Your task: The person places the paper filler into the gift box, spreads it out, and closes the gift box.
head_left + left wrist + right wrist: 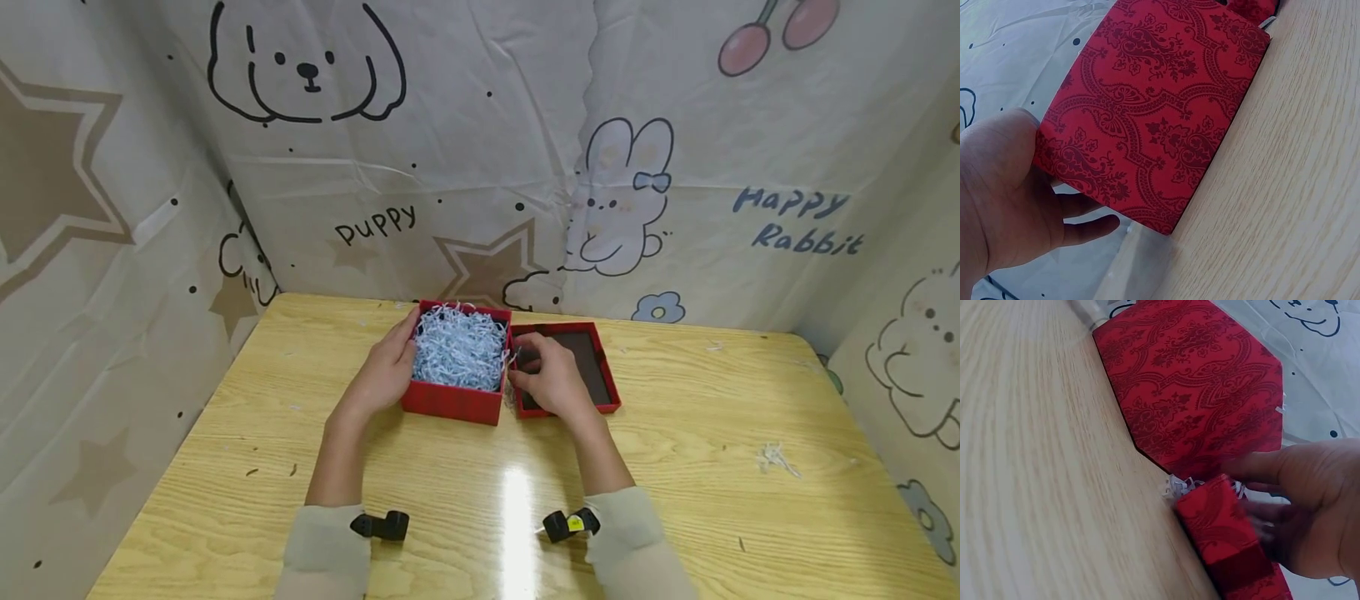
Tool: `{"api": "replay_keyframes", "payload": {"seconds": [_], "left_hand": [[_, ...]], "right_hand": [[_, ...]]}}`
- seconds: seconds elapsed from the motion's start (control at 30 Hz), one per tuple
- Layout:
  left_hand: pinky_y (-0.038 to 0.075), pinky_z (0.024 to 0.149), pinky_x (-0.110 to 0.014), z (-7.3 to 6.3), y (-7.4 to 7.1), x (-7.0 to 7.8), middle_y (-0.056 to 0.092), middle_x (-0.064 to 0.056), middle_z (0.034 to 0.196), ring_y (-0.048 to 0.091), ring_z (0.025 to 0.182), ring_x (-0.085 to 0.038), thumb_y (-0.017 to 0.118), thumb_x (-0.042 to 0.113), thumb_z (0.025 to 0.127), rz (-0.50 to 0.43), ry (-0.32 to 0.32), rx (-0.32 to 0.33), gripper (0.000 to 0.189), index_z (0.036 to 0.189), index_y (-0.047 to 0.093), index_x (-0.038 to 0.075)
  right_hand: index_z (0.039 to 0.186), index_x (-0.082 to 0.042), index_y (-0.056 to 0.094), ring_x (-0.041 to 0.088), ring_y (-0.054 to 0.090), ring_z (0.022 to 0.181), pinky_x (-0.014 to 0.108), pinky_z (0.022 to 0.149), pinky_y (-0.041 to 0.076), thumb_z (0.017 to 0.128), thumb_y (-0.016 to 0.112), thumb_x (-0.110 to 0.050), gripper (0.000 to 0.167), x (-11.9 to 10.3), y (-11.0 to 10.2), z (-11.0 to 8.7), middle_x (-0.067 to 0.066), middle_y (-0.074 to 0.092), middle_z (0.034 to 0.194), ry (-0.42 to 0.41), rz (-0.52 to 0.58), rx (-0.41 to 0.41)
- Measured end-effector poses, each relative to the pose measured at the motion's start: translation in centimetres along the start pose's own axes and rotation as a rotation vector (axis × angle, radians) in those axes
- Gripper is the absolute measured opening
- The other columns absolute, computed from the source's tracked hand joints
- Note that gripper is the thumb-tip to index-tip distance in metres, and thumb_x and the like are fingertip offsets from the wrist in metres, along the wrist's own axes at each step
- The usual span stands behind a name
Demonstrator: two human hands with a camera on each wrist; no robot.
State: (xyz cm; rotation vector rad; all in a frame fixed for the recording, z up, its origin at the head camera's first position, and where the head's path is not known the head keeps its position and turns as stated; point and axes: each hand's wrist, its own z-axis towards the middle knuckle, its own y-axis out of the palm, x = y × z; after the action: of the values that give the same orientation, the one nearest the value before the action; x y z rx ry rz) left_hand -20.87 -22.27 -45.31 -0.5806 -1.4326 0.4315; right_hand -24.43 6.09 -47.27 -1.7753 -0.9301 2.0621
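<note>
"What stands on the bench (225, 467)?"

"A red box (453, 404), with a shallow red tray (611, 387) just beside it on the right."

"And the person's hands?"

"The left hand (384, 365) lies against the box's left side, its fingers fairly straight. The right hand (553, 379) is at the gap between box and tray, fingers curved; whether they pinch anything can't be told."

"Smallest?"

"Pale shredded paper (459, 346) filling the box, some strands near the right fingers."

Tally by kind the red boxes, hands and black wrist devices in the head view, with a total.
Deep red box, holding pale shredded paper: 1
Shallow red box: 1
Hands (left hand, right hand): 2
Black wrist devices: 2
Total: 6
</note>
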Motion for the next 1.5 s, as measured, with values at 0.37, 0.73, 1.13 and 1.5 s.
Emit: {"api": "replay_keyframes", "payload": {"seconds": [0.37, 0.73, 1.13, 1.5], "left_hand": [[0.016, 0.130, -0.055, -0.2, -0.3, 0.0, 0.019, -0.011, 0.176, 0.015, 0.163, -0.033, 0.034, 0.021, 0.115, -0.015, -0.029, -0.008, 0.060, 0.171, 0.015, 0.016], [0.016, 0.130, -0.055, -0.3, -0.5, -0.1, 0.019, -0.011, 0.176, 0.016, 0.163, -0.033, 0.034, 0.021, 0.115, -0.016, -0.024, -0.007, 0.059, 0.171, 0.016, 0.016], [0.015, 0.130, -0.056, -0.2, -0.7, -0.7, 0.020, -0.015, 0.175, 0.016, 0.162, -0.036, 0.034, 0.018, 0.114, -0.020, -0.002, -0.008, 0.060, 0.171, 0.015, 0.012], [0.016, 0.130, -0.056, 0.1, -0.1, -0.4, 0.022, -0.015, 0.175, 0.018, 0.162, -0.036, 0.035, 0.019, 0.114, -0.033, 0.016, -0.010, 0.060, 0.171, 0.016, 0.014]], "right_hand": [[0.103, -0.003, 0.076, 0.022, 0.073, 0.078, 0.030, 0.068, 0.062, 0.096, 0.074, -0.001, 0.008, -0.1, -0.7, 0.2, 0.013, 0.073, 0.094, 0.061, 0.151, 0.133], [0.112, 0.004, 0.074, 0.027, 0.071, 0.079, 0.026, 0.069, 0.062, 0.097, 0.072, 0.000, 0.015, -2.2, -3.6, -0.7, 0.019, 0.071, 0.098, -0.010, 0.290, 0.228], [0.110, -0.001, 0.075, 0.022, 0.069, 0.088, 0.025, 0.078, 0.061, 0.096, 0.075, 0.000, 0.013, -10.4, -3.0, 1.1, 0.013, 0.073, 0.101, -0.293, 0.302, 0.165], [0.131, -0.003, 0.069, 0.035, 0.069, 0.122, 0.047, 0.097, 0.061, 0.095, 0.079, -0.008, 0.037, -10.0, -1.8, 2.3, 0.016, 0.071, 0.132, -0.217, 0.045, -0.110]]}}
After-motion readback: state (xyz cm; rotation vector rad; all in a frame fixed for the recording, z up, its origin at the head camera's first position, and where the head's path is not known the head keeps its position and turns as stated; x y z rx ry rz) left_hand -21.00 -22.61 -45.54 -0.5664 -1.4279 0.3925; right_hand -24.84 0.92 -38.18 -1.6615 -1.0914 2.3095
